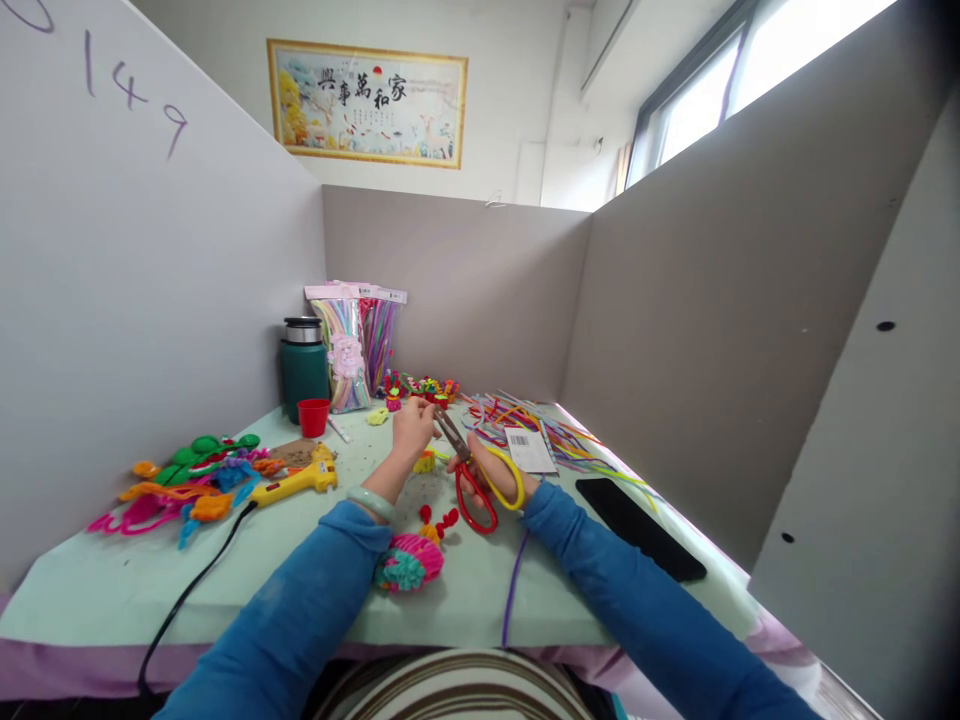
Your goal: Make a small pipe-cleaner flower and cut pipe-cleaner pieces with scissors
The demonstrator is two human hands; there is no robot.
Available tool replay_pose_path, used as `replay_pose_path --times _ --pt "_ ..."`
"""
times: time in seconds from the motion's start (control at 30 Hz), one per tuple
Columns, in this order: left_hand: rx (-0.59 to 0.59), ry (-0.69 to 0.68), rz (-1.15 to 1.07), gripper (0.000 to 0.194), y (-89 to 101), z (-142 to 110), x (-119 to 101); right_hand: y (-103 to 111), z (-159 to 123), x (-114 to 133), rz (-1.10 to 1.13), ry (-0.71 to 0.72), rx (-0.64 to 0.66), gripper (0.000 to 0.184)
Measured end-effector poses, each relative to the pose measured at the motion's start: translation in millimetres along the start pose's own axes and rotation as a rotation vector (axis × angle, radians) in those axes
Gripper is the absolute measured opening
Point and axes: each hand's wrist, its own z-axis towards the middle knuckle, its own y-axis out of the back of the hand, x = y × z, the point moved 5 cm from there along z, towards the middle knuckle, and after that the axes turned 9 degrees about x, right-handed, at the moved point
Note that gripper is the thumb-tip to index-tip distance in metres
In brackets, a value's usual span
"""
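My right hand (486, 472) grips a pair of scissors (452, 434) with one red and one yellow handle loop, the blades pointing up and away to the left. Close to the blade tips, my left hand (415, 428) is closed in a pinch; what its fingers hold is too small to make out. Below my hands lies a fuzzy pink and teal pipe-cleaner piece (411, 562) with orange and red parts. A small yellow piece (424, 461) sits between my forearms. Under my right wrist, a purple pipe cleaner (514, 585) runs to the table's front edge.
Left are a yellow glue gun (296, 486) with a black cord, colourful pipe-cleaner shapes (202, 470), a red cup (313, 418) and a green bottle (304, 370). Loose pipe cleaners (570, 437), a white card (530, 450) and a black phone (637, 528) lie right. Partitions surround the table.
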Motion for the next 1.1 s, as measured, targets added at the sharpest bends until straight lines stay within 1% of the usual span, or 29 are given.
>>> replay_pose_path --times 0.1,0.2,0.33,0.53,0.63,0.83,0.9,1.1 --pt "0.070 0.079 -0.251 0.008 -3.7 2.9 6.0 6.6 0.0 -2.2 -0.024 0.009 -0.051 0.077" --pt "0.082 0.122 -0.372 0.011 -5.4 3.3 8.3 10.6 -2.6 -1.3 -0.044 0.012 -0.047 0.076" --pt "0.068 0.120 -0.393 0.015 -5.2 4.1 10.0 9.3 -3.5 -0.4 -0.071 0.019 -0.006 0.076" --pt "0.080 0.090 -0.362 0.018 -7.2 7.0 13.6 9.7 -2.2 -2.1 -0.080 0.026 -0.014 0.076" --pt "0.089 0.080 -0.359 0.020 -7.2 5.9 11.3 11.6 -2.7 -2.8 -0.103 0.055 -0.049 0.074" --pt "0.130 0.070 -0.365 0.022 -7.5 2.2 4.9 13.5 -5.2 -0.1 -0.217 0.142 -0.141 0.068" --pt "0.131 0.095 -0.393 0.021 -7.8 1.4 4.6 12.5 -6.5 2.0 -0.238 0.155 -0.154 0.066" --pt "0.143 0.231 -0.475 0.022 -7.2 -2.8 0.4 10.7 -8.6 5.5 -0.280 0.153 -0.166 0.064"
